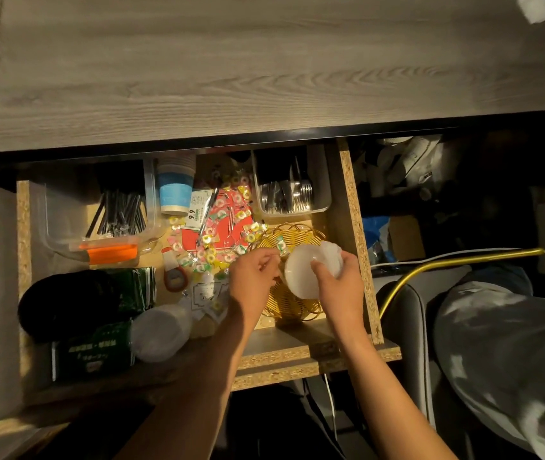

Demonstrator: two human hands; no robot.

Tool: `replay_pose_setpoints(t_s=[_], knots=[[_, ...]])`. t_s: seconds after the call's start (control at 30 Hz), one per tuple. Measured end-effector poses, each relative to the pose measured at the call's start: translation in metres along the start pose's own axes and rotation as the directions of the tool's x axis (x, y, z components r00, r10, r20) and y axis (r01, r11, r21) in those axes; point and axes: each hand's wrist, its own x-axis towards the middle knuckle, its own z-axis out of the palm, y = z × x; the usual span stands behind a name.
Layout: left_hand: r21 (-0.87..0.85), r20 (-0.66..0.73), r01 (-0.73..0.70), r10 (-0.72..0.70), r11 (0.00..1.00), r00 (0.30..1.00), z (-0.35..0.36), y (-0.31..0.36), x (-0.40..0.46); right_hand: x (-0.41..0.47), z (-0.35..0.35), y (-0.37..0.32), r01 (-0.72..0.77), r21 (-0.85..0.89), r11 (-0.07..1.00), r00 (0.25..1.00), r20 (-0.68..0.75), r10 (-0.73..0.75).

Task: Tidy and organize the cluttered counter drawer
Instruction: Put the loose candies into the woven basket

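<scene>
An open chipboard drawer [357,227] under a wood-grain counter holds scattered wrapped candies [218,227]. At its front right sits a yellow wire basket [292,239]. My right hand [339,283] grips a stack of white plastic lids or cups [307,270] above the basket. My left hand [254,277] is beside it with fingers curled, seemingly pinching something small at the stack's edge; what it pinches is hidden.
A clear tub of black straws [118,210], stacked paper cups [176,190] and a tub of forks [292,194] stand at the back. Front left lie green packets [95,346], a black object [65,300], a clear container [160,330] and an orange-handled tool [111,254]. A grey chair [407,313] stands right.
</scene>
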Motion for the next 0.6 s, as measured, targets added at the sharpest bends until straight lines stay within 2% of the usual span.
replay_pose_setpoints(t_s=[0.1, 0.2, 0.27, 0.33, 0.4, 0.47, 0.53, 0.6], knots=[[-0.045, 0.053, 0.07, -0.067, 0.997, 0.996, -0.003, 0.004, 0.005, -0.003, -0.004, -0.002, 0.12, -0.035, 0.992, 0.989, -0.082, -0.122], [0.01, 0.102, 0.106, -0.106, 0.994, 0.989, -0.006, 0.016, 0.006, 0.0, -0.003, -0.006, 0.109, 0.064, 0.992, 0.993, -0.059, -0.106], [-0.183, 0.141, 0.152, -0.127, 0.971, 0.982, -0.009, 0.018, 0.005, 0.005, -0.001, -0.011, 0.017, 0.205, 0.979, 0.999, 0.045, -0.027], [-0.403, 0.265, 0.29, -0.192, 0.868, 0.945, -0.016, 0.021, 0.004, 0.009, 0.006, -0.016, -0.123, 0.322, 0.939, 0.973, 0.227, 0.05], [-0.403, 0.347, 0.339, -0.201, 0.85, 0.916, -0.023, 0.02, 0.007, 0.011, 0.017, -0.02, -0.166, 0.335, 0.928, 0.927, 0.373, 0.032], [-0.331, 0.272, 0.294, -0.207, 0.897, 0.94, -0.03, 0.016, 0.01, 0.014, 0.029, -0.021, -0.152, 0.313, 0.938, 0.881, 0.474, -0.015], [-0.353, 0.107, 0.29, -0.27, 0.889, 0.957, -0.038, 0.007, 0.015, 0.018, 0.035, -0.02, -0.175, 0.304, 0.937, 0.86, 0.51, -0.005], [-0.354, -0.06, 0.258, -0.297, 0.899, 0.953, -0.048, -0.007, 0.019, 0.024, 0.037, -0.013, -0.208, 0.263, 0.942, 0.933, 0.344, 0.11]])
